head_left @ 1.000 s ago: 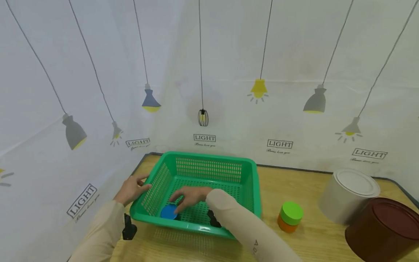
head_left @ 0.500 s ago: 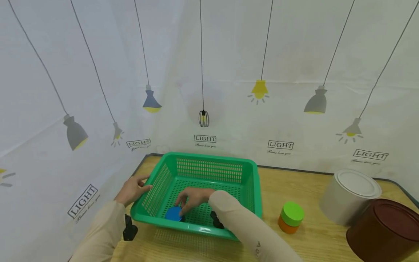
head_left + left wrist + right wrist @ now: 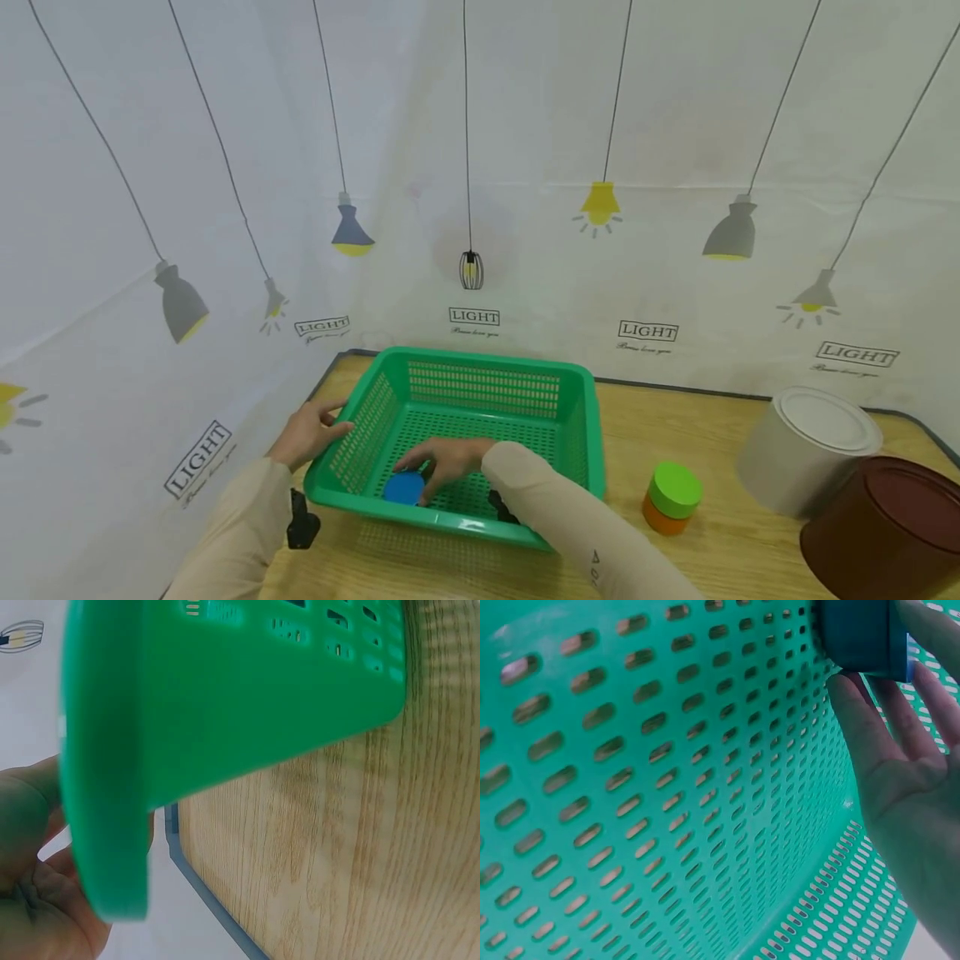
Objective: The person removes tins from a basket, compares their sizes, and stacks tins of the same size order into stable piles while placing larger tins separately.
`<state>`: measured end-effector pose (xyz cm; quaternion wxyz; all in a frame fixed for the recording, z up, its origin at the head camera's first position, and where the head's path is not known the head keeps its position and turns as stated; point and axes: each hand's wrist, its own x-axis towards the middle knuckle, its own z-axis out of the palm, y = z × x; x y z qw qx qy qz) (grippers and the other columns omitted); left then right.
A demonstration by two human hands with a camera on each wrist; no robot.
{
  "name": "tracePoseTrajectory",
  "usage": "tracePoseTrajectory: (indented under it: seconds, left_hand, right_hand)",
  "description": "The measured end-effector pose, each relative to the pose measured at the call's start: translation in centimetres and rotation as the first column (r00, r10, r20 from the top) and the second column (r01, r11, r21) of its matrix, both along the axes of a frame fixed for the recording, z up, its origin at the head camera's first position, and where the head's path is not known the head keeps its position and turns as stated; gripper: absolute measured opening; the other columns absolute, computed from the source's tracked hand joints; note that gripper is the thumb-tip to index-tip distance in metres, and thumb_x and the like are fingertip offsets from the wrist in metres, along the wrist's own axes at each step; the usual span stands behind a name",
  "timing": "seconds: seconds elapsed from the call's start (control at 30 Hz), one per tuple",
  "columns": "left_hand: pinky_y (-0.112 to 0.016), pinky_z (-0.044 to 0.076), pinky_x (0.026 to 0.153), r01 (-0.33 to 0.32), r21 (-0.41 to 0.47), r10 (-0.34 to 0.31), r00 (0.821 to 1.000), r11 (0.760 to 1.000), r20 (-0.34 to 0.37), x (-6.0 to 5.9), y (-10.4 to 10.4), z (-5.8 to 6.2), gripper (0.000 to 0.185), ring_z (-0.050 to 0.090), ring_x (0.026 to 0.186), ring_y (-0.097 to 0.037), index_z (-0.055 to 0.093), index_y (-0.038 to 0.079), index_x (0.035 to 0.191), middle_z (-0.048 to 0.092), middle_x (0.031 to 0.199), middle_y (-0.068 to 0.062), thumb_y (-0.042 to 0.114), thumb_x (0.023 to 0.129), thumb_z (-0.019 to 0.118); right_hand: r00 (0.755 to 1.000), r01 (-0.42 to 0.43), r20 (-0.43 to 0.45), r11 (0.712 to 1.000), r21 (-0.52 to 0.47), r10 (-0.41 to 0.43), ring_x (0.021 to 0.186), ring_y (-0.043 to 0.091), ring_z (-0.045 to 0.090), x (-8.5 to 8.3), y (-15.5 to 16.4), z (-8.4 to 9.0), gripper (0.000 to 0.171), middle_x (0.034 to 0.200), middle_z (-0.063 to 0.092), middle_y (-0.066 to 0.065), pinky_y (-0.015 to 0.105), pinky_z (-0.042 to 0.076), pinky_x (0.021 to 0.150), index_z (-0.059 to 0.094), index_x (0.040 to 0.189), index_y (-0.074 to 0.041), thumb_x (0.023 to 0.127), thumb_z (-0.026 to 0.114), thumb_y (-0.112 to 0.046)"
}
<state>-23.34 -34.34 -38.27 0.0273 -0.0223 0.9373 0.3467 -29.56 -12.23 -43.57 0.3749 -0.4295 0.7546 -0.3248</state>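
Observation:
A green perforated plastic basket (image 3: 480,520) stands on the wooden table. Its left rim is held by my left hand (image 3: 307,435), thumb over the edge; the left wrist view shows the hand (image 3: 45,892) partly behind the rim (image 3: 109,787). Inside the basket, near the front left, sits a round blue jar (image 3: 404,487), with a flat top. My right hand (image 3: 447,460) reaches down over it and grips its side and edge. In the right wrist view, the fingers (image 3: 900,712) curl about the dark blue jar (image 3: 859,637), which is against the perforated basket floor (image 3: 667,780).
A small jar with green lid and orange body (image 3: 672,497) stands right of the basket on the table (image 3: 637,425). A white can (image 3: 806,458) and a dark brown can (image 3: 877,533) stand further right. Behind hangs a white sheet (image 3: 540,283) printed with lamps.
My right hand has settled round the blue jar, and the jar has shifted slightly right inside the basket. My left hand stays on the rim. The head view has drifted slightly.

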Motion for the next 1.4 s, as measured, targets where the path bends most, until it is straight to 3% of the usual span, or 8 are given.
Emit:
tracePoseTrajectory:
  seconds: [0.2, 0.5, 0.73, 0.9, 1.07, 1.23, 1.4]
  left_hand:
    - [-0.037, 0.046, 0.065, -0.010, -0.002, 0.010, 1.000, 1.000, 0.000, -0.2, 0.1, 0.0, 0.051, 0.054, 0.076, -0.021, 0.040, -0.004, 0.130, 0.055, 0.099, -0.021, 0.016, 0.087, 0.057]
    - [-0.042, 0.045, 0.071, -0.004, -0.005, 0.005, 1.000, 1.000, 0.013, 0.0, 0.0, 0.0, 0.052, 0.054, 0.087, -0.029, 0.038, -0.005, 0.131, 0.054, 0.104, -0.025, 0.016, 0.087, 0.057]
    - [-0.040, 0.046, 0.068, -0.011, 0.006, 0.011, 1.000, 1.000, 0.015, 0.1, 0.0, -0.1, 0.053, 0.055, 0.081, -0.025, 0.038, -0.005, 0.131, 0.054, 0.102, -0.024, 0.016, 0.087, 0.057]
    - [-0.039, 0.046, 0.066, -0.010, 0.023, 0.010, 1.000, 1.000, 0.010, -0.1, -0.2, -0.3, 0.054, 0.054, 0.079, -0.024, 0.039, -0.003, 0.131, 0.054, 0.101, -0.024, 0.021, 0.086, 0.059]
    - [-0.039, 0.046, 0.066, 0.019, 0.019, -0.019, 1.000, 1.000, -0.019, -0.2, -0.1, -0.6, 0.056, 0.054, 0.079, -0.026, 0.041, -0.003, 0.130, 0.053, 0.099, -0.025, 0.026, 0.085, 0.060]
    - [-0.042, 0.046, 0.067, 0.017, -0.011, -0.017, 1.000, 1.000, -0.021, -0.1, 0.1, -0.5, 0.055, 0.054, 0.084, -0.030, 0.039, -0.006, 0.130, 0.052, 0.102, -0.027, 0.021, 0.086, 0.059]
    - [-0.042, 0.046, 0.068, 0.023, -0.040, -0.024, 0.999, 0.999, -0.025, -0.1, 0.1, -0.2, 0.053, 0.054, 0.082, -0.029, 0.039, -0.008, 0.129, 0.054, 0.098, -0.026, 0.017, 0.086, 0.058]
  right_hand:
    - [0.998, 0.034, -0.045, 0.999, 0.042, -0.032, 0.109, 0.019, 0.047, 0.1, 0.0, 0.0, 0.056, 0.124, 0.047, 0.004, 0.026, 0.044, 0.079, 0.051, 0.126, -0.014, 0.075, 0.071, -0.008]
    - [0.963, 0.244, -0.127, 0.970, 0.022, -0.239, 0.106, 0.023, 0.048, 0.0, 0.5, -0.2, 0.052, 0.116, 0.049, 0.010, 0.032, 0.043, 0.079, 0.048, 0.120, -0.013, 0.074, 0.073, -0.017]
    - [0.972, 0.220, -0.079, 0.975, -0.004, -0.220, 0.114, 0.028, 0.043, -0.1, 0.8, -0.4, 0.067, 0.131, 0.039, 0.012, 0.033, 0.041, 0.086, 0.038, 0.132, -0.013, 0.074, 0.072, -0.010]
    - [0.976, 0.206, -0.067, 0.979, -0.014, -0.206, 0.114, 0.030, 0.042, -0.4, 0.8, -0.4, 0.059, 0.131, 0.038, 0.013, 0.035, 0.040, 0.087, 0.045, 0.128, -0.014, 0.075, 0.070, -0.005]
    - [0.967, 0.249, -0.035, 0.967, -0.055, -0.251, 0.114, 0.031, 0.041, -0.5, 1.4, -0.4, 0.054, 0.128, 0.039, 0.014, 0.037, 0.041, 0.085, 0.047, 0.124, -0.013, 0.076, 0.069, -0.006]
    - [0.959, 0.280, -0.012, 0.954, -0.111, -0.283, 0.116, 0.029, 0.040, -0.6, 2.1, 1.0, 0.054, 0.127, 0.039, 0.013, 0.036, 0.042, 0.084, 0.045, 0.125, -0.010, 0.077, 0.069, -0.008]
    - [0.956, 0.283, -0.032, 0.947, -0.152, -0.291, 0.115, 0.029, 0.040, -0.7, 4.0, 4.3, 0.055, 0.128, 0.038, 0.013, 0.035, 0.042, 0.083, 0.045, 0.126, -0.012, 0.077, 0.069, -0.009]
